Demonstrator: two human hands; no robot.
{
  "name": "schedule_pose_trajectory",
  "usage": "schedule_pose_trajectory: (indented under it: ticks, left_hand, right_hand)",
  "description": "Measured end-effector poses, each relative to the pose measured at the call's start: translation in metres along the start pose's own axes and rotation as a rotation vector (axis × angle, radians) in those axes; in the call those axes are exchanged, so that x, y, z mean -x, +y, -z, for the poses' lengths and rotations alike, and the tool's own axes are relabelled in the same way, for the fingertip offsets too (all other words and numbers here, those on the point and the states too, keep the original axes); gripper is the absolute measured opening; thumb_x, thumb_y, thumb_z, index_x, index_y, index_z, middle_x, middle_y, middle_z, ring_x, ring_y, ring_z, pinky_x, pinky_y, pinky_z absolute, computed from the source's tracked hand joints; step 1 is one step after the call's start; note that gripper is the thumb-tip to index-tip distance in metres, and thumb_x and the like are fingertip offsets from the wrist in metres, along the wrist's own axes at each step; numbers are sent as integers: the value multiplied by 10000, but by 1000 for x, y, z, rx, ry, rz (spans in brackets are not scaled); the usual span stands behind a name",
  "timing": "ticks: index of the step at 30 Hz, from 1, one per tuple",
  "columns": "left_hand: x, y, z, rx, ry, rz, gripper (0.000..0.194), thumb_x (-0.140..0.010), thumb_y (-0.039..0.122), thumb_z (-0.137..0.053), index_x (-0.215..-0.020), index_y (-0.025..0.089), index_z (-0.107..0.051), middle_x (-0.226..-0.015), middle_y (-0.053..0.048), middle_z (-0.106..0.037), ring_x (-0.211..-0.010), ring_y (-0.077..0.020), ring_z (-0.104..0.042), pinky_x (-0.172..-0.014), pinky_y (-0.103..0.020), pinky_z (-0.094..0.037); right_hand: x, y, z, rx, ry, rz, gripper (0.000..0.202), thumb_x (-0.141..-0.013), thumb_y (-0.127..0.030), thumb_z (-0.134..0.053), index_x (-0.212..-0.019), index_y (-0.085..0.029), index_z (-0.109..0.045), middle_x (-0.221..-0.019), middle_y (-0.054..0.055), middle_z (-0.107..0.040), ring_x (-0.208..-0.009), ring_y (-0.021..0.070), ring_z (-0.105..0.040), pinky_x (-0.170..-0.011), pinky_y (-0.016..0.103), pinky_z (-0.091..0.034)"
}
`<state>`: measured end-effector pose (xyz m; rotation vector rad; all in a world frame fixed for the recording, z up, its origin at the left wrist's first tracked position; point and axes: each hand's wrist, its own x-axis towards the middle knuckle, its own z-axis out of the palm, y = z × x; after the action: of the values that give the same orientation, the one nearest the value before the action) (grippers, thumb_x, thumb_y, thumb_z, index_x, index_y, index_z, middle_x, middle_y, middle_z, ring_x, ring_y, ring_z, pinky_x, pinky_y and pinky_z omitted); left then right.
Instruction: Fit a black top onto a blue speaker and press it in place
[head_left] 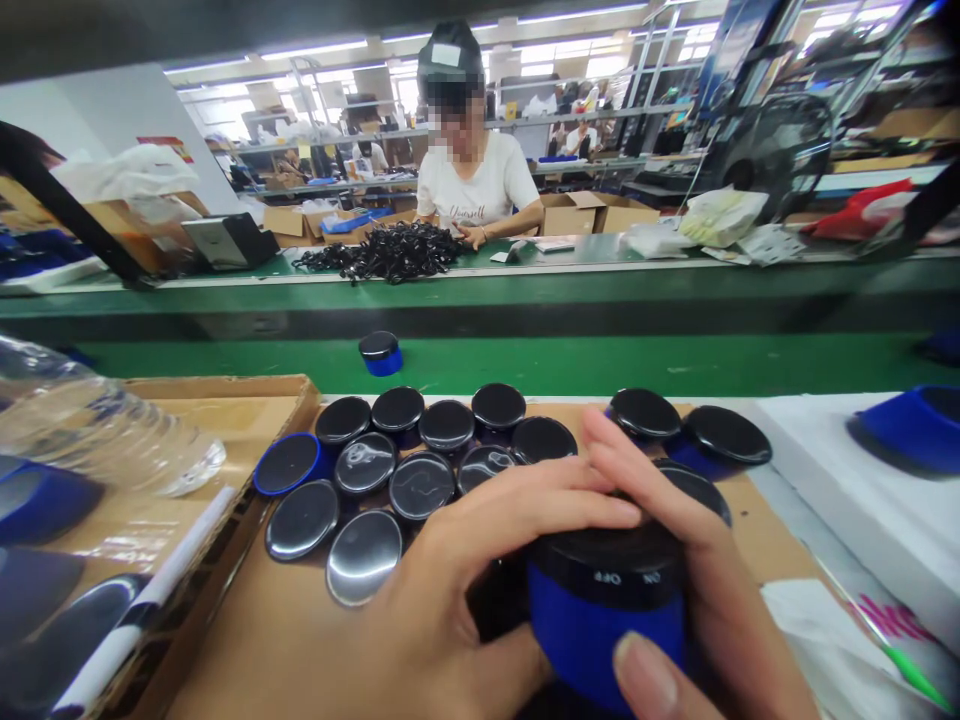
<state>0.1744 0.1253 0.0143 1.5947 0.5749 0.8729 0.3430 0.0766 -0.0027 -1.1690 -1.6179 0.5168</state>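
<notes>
Both hands are wrapped around one round blue device with a black cap [607, 620], close to the camera. White "OFF" and "ON" marks show on its black band. My left hand [450, 580] grips it from the left, fingers laid across the cap. On the right side, my right hand [720, 580] holds it with the thumb on the blue body. Fingertips of the two hands overlap above the cap, which they partly hide. Just beyond stand several similar black-topped devices [421, 486] on brown cardboard, and one blue-rimmed piece [288, 464] lies at their left edge.
A cardboard box [300, 400] at left holds a clear plastic bottle [97, 420] and blue parts. White foam [817, 440] lies at right. One device [381, 353] sits on the green belt [525, 360]. Across it, a person [480, 180] works beside piled black cables [397, 250].
</notes>
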Motion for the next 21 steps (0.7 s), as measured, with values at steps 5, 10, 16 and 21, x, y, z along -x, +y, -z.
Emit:
schedule_pose_trajectory:
  ticks: [5,10,16,21]
  left_hand:
    - [-2,-2,0,-81,-4,-78,485,-800,109,-747,-1192,386,-674,-1283,92,-670,-1269,-157,-568,-1101,-225,-432]
    - [-1,-4,-1,-81,9,-47,436,-800,145,-766,-1166,368,-685,-1276,83,-672,-1251,-157,-580,-1065,-204,-452]
    - [-1,-9,-3,-70,7,-20,456,-803,152,-766,-1188,373,-663,-1306,77,-650,-1279,-171,-559,-1083,-218,-444]
    - [-1,-9,-1,-69,11,-11,450,-808,134,-745,-1182,373,-670,-1317,74,-647,-1261,-188,-574,-1088,-244,-450]
  right_hand:
    - [7,15,-2,-127,-20,-36,409,-978,-475,-437,-1384,-469,-488,-1479,-67,-496,-1379,320,-444,-1043,474,-525]
    - [6,12,-3,-137,28,-6,405,-957,-436,-497,-1361,-450,-525,-1386,-53,-588,-1313,297,-529,-1097,420,-482]
    - [5,10,1,-164,-57,-64,380,-977,-442,-454,-1351,-445,-526,-1389,-63,-582,-1328,285,-516,-1067,410,-514]
    - [5,11,3,-176,-60,-50,363,-989,-458,-435,-1338,-436,-534,-1389,-47,-581,-1325,289,-518,-1076,426,-510]
